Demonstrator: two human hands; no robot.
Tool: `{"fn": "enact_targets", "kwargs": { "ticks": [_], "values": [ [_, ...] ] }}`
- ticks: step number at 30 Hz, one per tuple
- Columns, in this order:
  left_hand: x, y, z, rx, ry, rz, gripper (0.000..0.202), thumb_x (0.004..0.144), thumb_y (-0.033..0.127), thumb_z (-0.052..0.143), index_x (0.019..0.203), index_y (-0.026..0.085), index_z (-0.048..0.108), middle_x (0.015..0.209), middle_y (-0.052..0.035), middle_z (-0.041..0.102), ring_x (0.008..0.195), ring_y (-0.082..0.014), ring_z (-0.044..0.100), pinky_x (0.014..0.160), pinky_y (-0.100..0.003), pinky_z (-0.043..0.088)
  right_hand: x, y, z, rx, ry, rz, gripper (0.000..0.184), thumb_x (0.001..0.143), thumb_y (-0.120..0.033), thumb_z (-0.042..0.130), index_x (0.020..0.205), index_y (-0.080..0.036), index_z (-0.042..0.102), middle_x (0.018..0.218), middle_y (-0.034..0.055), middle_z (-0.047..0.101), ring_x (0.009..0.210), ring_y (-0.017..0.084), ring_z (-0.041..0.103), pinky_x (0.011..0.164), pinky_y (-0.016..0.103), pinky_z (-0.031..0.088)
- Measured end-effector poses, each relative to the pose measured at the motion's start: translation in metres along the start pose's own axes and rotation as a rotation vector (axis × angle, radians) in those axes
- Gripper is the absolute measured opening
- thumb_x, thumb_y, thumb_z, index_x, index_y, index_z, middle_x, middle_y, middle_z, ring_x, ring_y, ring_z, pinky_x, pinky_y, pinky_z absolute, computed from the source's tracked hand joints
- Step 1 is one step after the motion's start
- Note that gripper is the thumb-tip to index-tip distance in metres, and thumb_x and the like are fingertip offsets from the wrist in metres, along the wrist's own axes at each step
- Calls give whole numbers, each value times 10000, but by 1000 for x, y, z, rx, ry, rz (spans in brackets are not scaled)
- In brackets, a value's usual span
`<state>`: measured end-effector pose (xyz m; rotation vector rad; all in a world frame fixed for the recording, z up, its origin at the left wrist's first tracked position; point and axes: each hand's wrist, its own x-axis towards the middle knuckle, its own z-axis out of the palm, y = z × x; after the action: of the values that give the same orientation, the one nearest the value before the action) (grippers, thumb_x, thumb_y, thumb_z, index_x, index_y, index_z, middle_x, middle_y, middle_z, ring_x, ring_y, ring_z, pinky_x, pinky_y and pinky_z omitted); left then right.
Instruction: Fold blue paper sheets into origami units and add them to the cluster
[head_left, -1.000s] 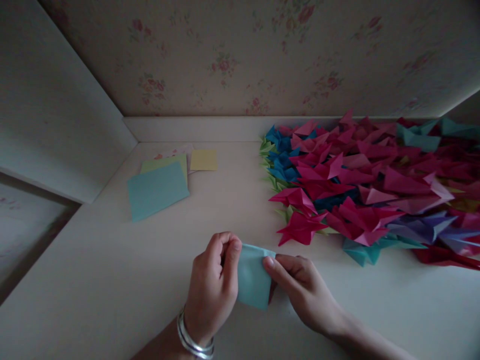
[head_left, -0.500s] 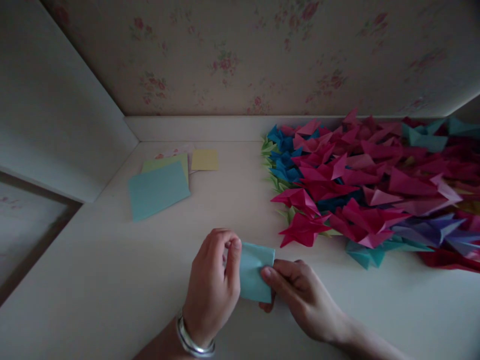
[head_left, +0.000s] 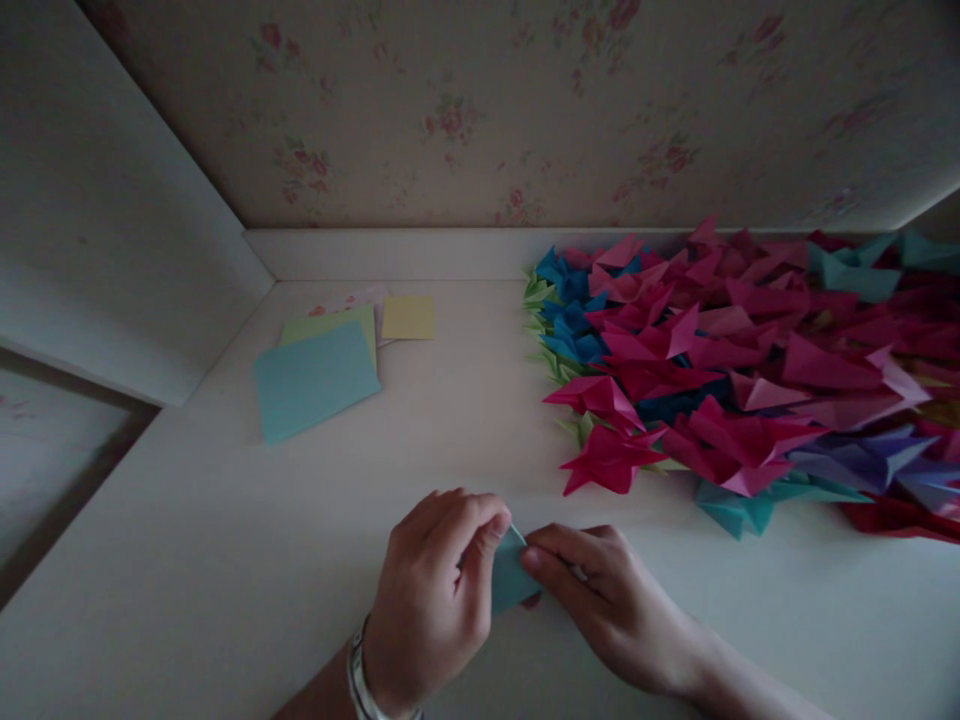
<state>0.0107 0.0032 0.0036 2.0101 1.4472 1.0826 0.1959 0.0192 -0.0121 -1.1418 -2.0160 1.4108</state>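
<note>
A small folded sheet of light blue origami paper [head_left: 510, 578] is held between my two hands, tilted above the white table. My left hand [head_left: 444, 580], with a silver bracelet [head_left: 360, 672] at the wrist, pinches its upper left part and covers much of it. On the other side, my right hand [head_left: 592, 590] grips the right edge between thumb and index finger. Part of the paper's lower edge shows between the hands, with a fingertip beneath it.
Many folded paper figures [head_left: 720, 370] in pink, blue, green and purple cover the table's right side. At the left lie a light blue sheet [head_left: 319, 382], a green sheet [head_left: 330, 322] and a yellow square [head_left: 409, 317]. A flowered wall [head_left: 450, 120] stands behind.
The folded paper has tilted and less of its face shows. My left hand has moved slightly right and down, bringing its pinch closer to my right fingertips.
</note>
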Motion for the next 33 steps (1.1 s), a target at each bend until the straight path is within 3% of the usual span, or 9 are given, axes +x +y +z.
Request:
{"fn": "enact_targets", "kwargs": {
  "ticks": [3, 7, 12, 18, 22, 25, 28, 33],
  "values": [
    [1, 2, -1, -101, 0, -191, 144, 974, 189, 539, 877, 193, 645, 735, -1, 682, 658, -138, 636, 632, -235, 461, 0, 0, 1, 20, 52, 19, 321, 1013, -345, 478, 817, -172, 663, 633, 21, 662, 579, 135, 642, 555, 213, 445],
    [2, 3, -1, -157, 7, -294, 196, 979, 268, 534, 853, 196, 666, 726, 0, 687, 640, -137, 629, 620, -231, 458, -1, -1, 1, 62, 99, 56, 350, 1001, -385, 495, 789, -169, 670, 608, 27, 658, 554, 144, 646, 506, 213, 447],
    [7, 0, -5, -251, 15, -450, 240, 962, 374, 565, 852, 199, 688, 630, 27, 607, 555, -121, 535, 526, -215, 401, 0, -3, -6, 167, 52, 74, 337, 1010, -394, 492, 846, -169, 682, 696, 49, 735, 654, 159, 684, 607, 232, 478],
    [11, -3, -7, -855, -20, -715, 250, 873, 443, 684, 844, 201, 741, 701, 11, 640, 601, -108, 533, 529, -183, 422, 4, 7, -11, 622, 69, 169, 426, 950, -486, 590, 692, -151, 649, 597, 23, 664, 574, 138, 585, 574, 245, 409],
    [8, -3, -5, -1162, -90, -761, 223, 830, 411, 750, 974, 241, 756, 813, -16, 705, 644, -124, 609, 564, -201, 480, 4, 13, -10, 828, 45, 211, 397, 921, -465, 651, 694, -140, 647, 557, 2, 633, 531, 119, 550, 540, 238, 363],
    [8, -2, -5, -1211, -148, -785, 267, 837, 411, 749, 1049, 249, 744, 860, -30, 714, 633, -125, 628, 558, -212, 498, 4, 12, -9, 890, 16, 230, 385, 906, -460, 675, 707, -132, 650, 554, 2, 636, 515, 113, 547, 525, 233, 350],
    [9, -2, -6, -1235, -117, -784, 306, 810, 417, 778, 1068, 252, 757, 920, -37, 720, 690, -127, 655, 607, -207, 519, 3, 10, -9, 923, 6, 234, 365, 913, -428, 681, 716, -121, 659, 566, 5, 645, 527, 99, 550, 535, 218, 355],
    [9, -2, -10, -1267, -169, -720, 239, 826, 396, 760, 1034, 280, 780, 852, -24, 733, 672, -133, 664, 611, -219, 532, 3, 11, -7, 1023, 7, 247, 355, 882, -421, 720, 702, -120, 664, 547, -7, 616, 495, 88, 529, 497, 204, 340]
  ]
}}
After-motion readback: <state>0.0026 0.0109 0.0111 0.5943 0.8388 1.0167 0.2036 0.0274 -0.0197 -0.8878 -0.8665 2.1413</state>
